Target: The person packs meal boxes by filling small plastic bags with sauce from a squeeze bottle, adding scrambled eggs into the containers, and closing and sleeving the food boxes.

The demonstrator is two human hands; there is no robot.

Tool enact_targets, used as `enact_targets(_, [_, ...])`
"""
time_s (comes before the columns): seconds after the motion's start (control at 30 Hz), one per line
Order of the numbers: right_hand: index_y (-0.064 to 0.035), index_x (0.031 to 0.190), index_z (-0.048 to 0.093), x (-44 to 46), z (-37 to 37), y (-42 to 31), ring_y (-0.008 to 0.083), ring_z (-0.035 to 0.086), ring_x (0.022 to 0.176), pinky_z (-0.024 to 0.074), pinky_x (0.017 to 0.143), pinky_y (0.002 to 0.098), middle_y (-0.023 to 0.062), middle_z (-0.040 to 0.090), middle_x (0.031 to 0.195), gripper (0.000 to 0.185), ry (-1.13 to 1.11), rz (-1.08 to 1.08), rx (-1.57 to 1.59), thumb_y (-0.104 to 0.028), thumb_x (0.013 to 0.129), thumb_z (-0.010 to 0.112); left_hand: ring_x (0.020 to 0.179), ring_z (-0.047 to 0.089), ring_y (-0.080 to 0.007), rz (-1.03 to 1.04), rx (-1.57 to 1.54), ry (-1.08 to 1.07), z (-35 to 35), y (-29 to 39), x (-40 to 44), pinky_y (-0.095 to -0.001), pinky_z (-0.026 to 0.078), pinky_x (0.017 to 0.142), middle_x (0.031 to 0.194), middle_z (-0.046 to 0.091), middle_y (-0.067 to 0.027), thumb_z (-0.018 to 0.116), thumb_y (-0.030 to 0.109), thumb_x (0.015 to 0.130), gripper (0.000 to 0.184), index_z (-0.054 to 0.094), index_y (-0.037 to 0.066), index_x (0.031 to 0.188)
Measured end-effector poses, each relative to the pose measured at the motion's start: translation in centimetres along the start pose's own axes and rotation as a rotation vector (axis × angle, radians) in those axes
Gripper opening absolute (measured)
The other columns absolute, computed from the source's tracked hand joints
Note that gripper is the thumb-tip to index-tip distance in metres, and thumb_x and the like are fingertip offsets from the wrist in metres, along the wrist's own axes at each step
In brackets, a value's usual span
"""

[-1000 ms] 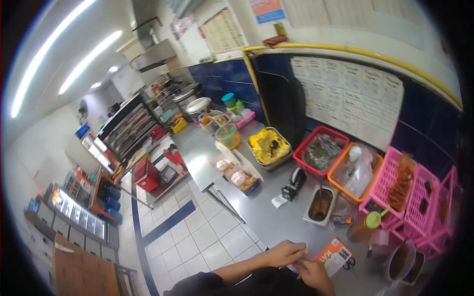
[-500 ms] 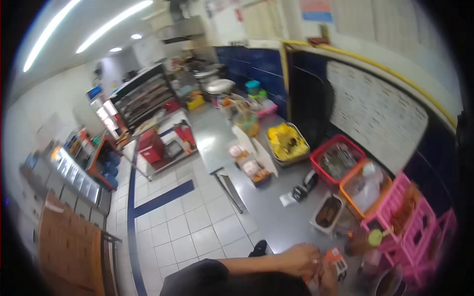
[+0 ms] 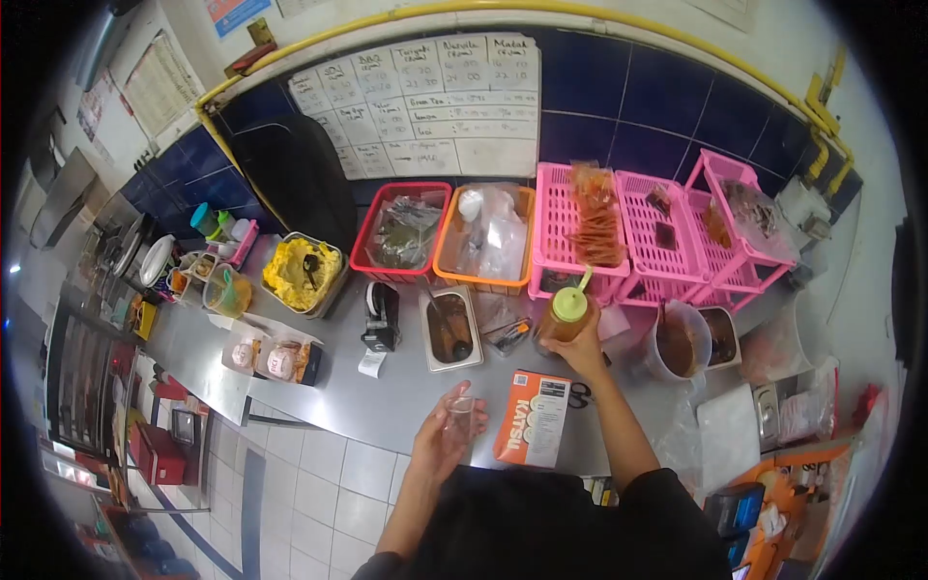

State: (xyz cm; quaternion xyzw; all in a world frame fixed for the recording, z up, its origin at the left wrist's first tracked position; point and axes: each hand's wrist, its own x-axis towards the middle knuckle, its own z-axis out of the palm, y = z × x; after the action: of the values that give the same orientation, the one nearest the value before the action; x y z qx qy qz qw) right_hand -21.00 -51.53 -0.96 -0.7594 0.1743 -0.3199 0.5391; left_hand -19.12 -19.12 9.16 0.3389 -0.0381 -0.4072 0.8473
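My left hand (image 3: 440, 435) is closed round a small clear plastic cup (image 3: 461, 414) above the counter's front edge. Farther right, my right hand (image 3: 577, 353) grips a squeeze bottle (image 3: 570, 307) with a yellow-green lid and nozzle; brownish liquid shows inside it. The bottle is upright by the pink baskets. Between my forearms lies an orange and white box (image 3: 534, 420) printed "KATSU", with black-handled scissors (image 3: 580, 394) beside it. Behind the cup is a metal pan (image 3: 442, 350) of dark sauce with a ladle in it.
Along the wall stand a red basket (image 3: 359, 232), an orange basket (image 3: 527, 261) and pink racks (image 3: 660, 259). A tape dispenser (image 3: 380, 324), opened food boxes (image 3: 280, 360) and a tub of yellow food (image 3: 302, 275) are leftward. A jug of brown sauce (image 3: 680, 340) is at right.
My view has swung right, down to the counter. My hands, close together near the orange box before, are now apart: the left with a cup, the right on the squeeze bottle.
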Motion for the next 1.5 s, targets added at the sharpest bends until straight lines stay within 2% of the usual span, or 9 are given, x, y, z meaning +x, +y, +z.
enact_targets(0.2, [-0.0041, 0.141, 0.037, 1.5, 1.9, -0.1, 0.0296, 0.061, 0.117, 0.0476, 0.101, 0.0418, 0.0162, 0.061, 0.126, 0.099, 0.067, 0.018, -0.053, -0.021, 0.062, 0.094, 0.114, 0.059, -0.0245, -0.092, -0.182, 0.104, -1.0, -1.0, 1.8, -0.0413, 0.045, 0.101, 0.122, 0.063, -0.0119, 0.056, 0.047, 0.098, 0.057, 0.053, 0.006, 0.137])
enact_targets(0.33, [-0.0062, 0.130, 0.050, -0.1, 0.4, -6.4, 0.0366, 0.061, 0.113, 0.0493, 0.099, 0.0462, 0.0175, 0.061, 0.124, 0.085, 0.044, -0.278, -0.310, -0.025, 0.059, 0.094, 0.114, 0.059, -0.0224, -0.022, 0.004, 0.000, 0.2, -0.8, 1.2, -0.0405, 0.044, 0.103, 0.121, 0.064, -0.0105, 0.059, 0.041, 0.099, 0.057, 0.050, 0.002, 0.140])
enact_targets(0.4, [-0.0077, 0.130, 0.050, 0.7, -0.8, -12.6, 0.0378, 0.060, 0.115, 0.0490, 0.100, 0.0497, 0.0169, 0.060, 0.125, 0.082, 0.081, -0.685, -0.527, -0.025, 0.062, 0.092, 0.114, 0.059, -0.0206, 0.026, 0.217, -0.060, 2.7, 0.7, 0.8, -0.0396, 0.044, 0.103, 0.121, 0.063, -0.0100, 0.059, 0.039, 0.099, 0.057, 0.050, 0.001, 0.140])
enact_targets(0.5, [-0.0162, 0.128, 0.051, 1.9, -3.0, -16.7, 0.0375, 0.058, 0.119, 0.0473, 0.102, 0.0554, 0.0154, 0.058, 0.129, 0.063, 0.065, -0.964, -0.726, -0.023, 0.073, 0.083, 0.111, 0.059, -0.0174, 0.091, 0.303, -0.112, 5.2, 1.8, 0.5, -0.0374, 0.044, 0.101, 0.118, 0.064, -0.0079, 0.063, 0.037, 0.098, 0.050, 0.057, 0.000, 0.132])
enact_targets(0.63, [-0.0301, 0.125, 0.051, 2.9, -5.1, -19.8, 0.0350, 0.054, 0.126, 0.0430, 0.107, 0.0571, 0.0121, 0.055, 0.135, 0.040, 0.024, -1.213, -1.051, -0.025, 0.089, 0.068, 0.112, 0.062, -0.0179, 0.119, 0.341, -0.203, 5.7, 2.5, 1.3, -0.0344, 0.046, 0.102, 0.121, 0.065, -0.0095, 0.056, 0.023, 0.102, 0.034, 0.056, 0.000, 0.127])
enact_targets(0.73, [-0.0319, 0.128, 0.049, 3.4, -5.7, -21.8, 0.0325, 0.051, 0.129, 0.0396, 0.110, 0.0580, 0.0088, 0.054, 0.137, 0.041, 0.045, -1.334, -1.107, -0.032, 0.091, 0.066, 0.110, 0.063, -0.0183, 0.046, 0.430, -0.116, 7.0, 3.0, 1.8, -0.0341, 0.047, 0.102, 0.118, 0.066, -0.0104, 0.055, 0.023, 0.103, 0.033, 0.057, -0.001, 0.125])
enact_targets(0.83, [-0.0345, 0.130, 0.047, 4.1, -6.4, -23.4, 0.0289, 0.050, 0.130, 0.0359, 0.112, 0.0588, 0.0052, 0.053, 0.138, 0.042, 0.061, -1.442, -1.181, -0.037, 0.092, 0.065, 0.109, 0.064, -0.0188, -0.021, 0.193, -0.156, 7.3, 2.8, 2.4, -0.0343, 0.048, 0.100, 0.116, 0.067, -0.0111, 0.053, 0.025, 0.104, 0.034, 0.059, -0.002, 0.123])
enact_targets(1.33, [-0.0378, 0.125, 0.052, 4.9, -7.0, -26.0, 0.0201, 0.053, 0.129, 0.0322, 0.115, 0.0576, -0.0026, 0.056, 0.133, 0.036, -0.033, -1.524, -1.188, -0.034, 0.091, 0.065, 0.109, 0.065, -0.0277, -0.202, -0.149, -0.361, 5.1, 0.1, 4.4, -0.0421, 0.048, 0.103, 0.126, 0.064, -0.0192, 0.046, 0.033, 0.103, 0.050, 0.052, -0.003, 0.136])
enact_targets(1.5, [-0.0379, 0.124, 0.052, 4.9, -7.2, -25.6, 0.0195, 0.054, 0.128, 0.0302, 0.117, 0.0581, -0.0028, 0.057, 0.131, 0.036, 0.000, -1.580, -1.198, -0.033, 0.091, 0.065, 0.107, 0.064, -0.0290, -0.226, -0.105, -0.257, 5.7, 0.0, 4.3, -0.0438, 0.048, 0.099, 0.121, 0.064, -0.0194, 0.046, 0.038, 0.102, 0.052, 0.053, -0.002, 0.135])
